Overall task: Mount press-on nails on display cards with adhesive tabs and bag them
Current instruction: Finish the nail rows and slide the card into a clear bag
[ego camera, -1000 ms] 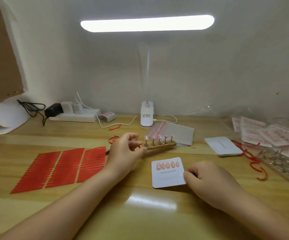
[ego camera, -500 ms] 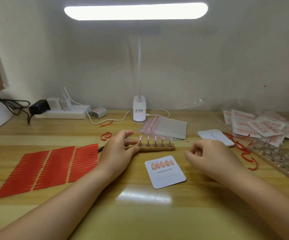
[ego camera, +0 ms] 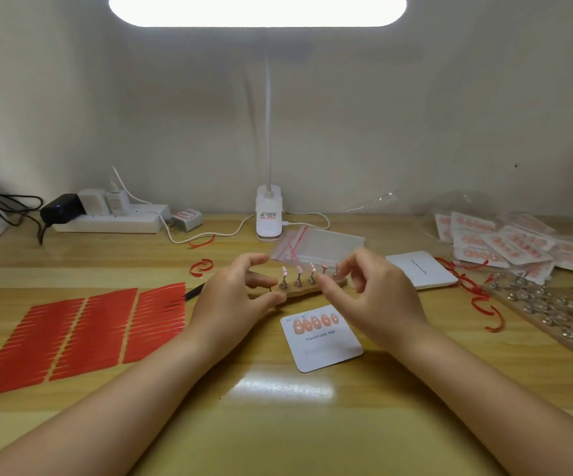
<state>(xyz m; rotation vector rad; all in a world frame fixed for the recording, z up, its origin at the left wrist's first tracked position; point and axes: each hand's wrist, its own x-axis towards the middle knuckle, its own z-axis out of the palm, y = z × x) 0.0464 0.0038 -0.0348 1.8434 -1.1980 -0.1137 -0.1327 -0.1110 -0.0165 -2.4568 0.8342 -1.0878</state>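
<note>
Nails (ego camera: 312,269) stand upright on five pegs along a wooden holder (ego camera: 299,293) lying left-right behind the display card (ego camera: 323,338); left hand (ego camera: 230,300) grips its end, right hand (ego camera: 374,297) hovers, fingers curled, empty.

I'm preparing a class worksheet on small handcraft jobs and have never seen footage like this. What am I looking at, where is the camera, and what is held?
The camera sits on a person's head, looking down at their own hands. The left hand steadies a wooden stand carrying painted nails on pegs; the right hand reaches in at the stand's right end; whether it grips anything is unclear. On the table lie a white card with nails mounted, red sticker sheets, clear bags and finished packs.
</note>
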